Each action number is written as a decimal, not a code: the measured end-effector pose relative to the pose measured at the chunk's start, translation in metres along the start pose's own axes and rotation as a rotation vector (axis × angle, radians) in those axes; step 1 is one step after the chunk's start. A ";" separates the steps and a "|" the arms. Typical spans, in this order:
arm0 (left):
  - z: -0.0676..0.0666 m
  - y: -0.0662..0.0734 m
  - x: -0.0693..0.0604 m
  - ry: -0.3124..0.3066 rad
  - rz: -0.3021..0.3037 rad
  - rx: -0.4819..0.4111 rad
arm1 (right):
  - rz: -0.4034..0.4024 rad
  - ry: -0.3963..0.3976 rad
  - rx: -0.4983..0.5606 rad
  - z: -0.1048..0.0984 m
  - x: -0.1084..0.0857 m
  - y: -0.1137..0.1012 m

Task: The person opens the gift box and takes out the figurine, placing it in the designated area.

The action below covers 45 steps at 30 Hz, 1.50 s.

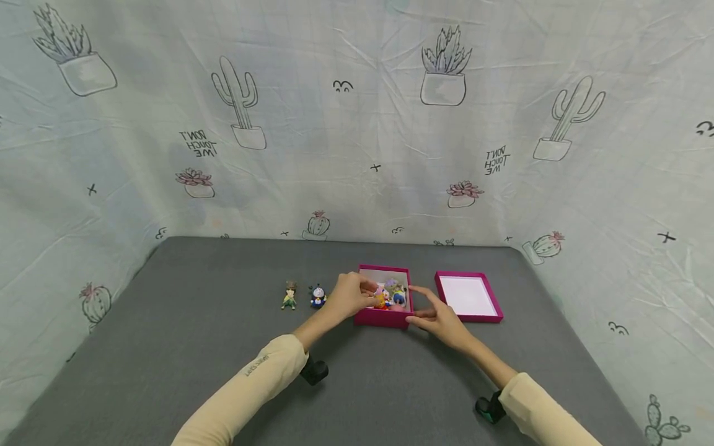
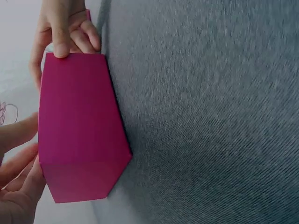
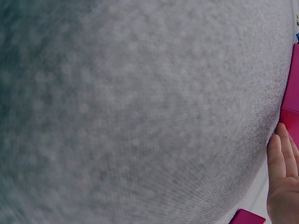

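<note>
Step, probably: handling figurines [image 1: 398, 298] inside open pink box [image 1: 382, 319], far-middle of counter [image 1: 212, 310]. Left hand [image 1: 349, 295] over box's left side, fingers bent; cannot tell if pinching one. Right hand [image 1: 444, 323] spread, touching right side. Next move likely calls for precise fingertips, steady box.

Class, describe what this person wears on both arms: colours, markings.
The left sleeve and right sleeve are cream; the left bears dark lettering, too small to read. By their ends sit a black left device and a black right device with a greenish patch. The left grip and right grip are bare.
</note>
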<state>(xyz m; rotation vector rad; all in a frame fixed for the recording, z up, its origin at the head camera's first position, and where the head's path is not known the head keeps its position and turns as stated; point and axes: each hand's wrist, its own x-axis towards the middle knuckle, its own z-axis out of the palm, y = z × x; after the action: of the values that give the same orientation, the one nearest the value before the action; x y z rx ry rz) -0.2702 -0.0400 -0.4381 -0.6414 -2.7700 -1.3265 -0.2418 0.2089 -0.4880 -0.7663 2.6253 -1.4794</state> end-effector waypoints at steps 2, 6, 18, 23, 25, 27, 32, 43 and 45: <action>0.002 0.000 0.002 -0.023 0.016 0.057 | -0.005 0.000 0.006 0.000 0.000 0.000; 0.005 0.000 0.003 -0.043 0.050 0.142 | 0.001 0.002 0.007 0.001 0.000 0.000; 0.001 0.001 0.006 -0.076 -0.003 0.278 | 0.001 -0.003 -0.007 -0.002 -0.004 -0.032; -0.002 -0.007 0.007 -0.086 -0.099 0.337 | 0.003 -0.003 -0.009 -0.003 -0.005 -0.036; -0.002 -0.010 0.008 -0.091 -0.122 0.336 | 0.003 -0.002 -0.006 -0.003 -0.005 -0.035; -0.001 -0.013 0.009 -0.095 -0.128 0.331 | 0.004 0.000 -0.004 -0.003 -0.005 -0.035; 0.002 -0.015 0.013 -0.080 -0.177 0.316 | 0.014 0.000 -0.001 -0.002 -0.004 -0.035; 0.009 -0.009 0.022 -0.105 -0.266 0.373 | 0.030 0.007 -0.003 -0.003 -0.002 -0.038; 0.009 -0.008 0.023 -0.119 -0.276 0.387 | 0.031 0.008 -0.001 -0.004 -0.002 -0.038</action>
<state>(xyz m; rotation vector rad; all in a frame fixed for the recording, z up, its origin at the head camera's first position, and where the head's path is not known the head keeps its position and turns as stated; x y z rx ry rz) -0.2929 -0.0289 -0.4458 -0.3353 -3.1735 -0.7538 -0.2262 0.1965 -0.4552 -0.7185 2.6315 -1.4762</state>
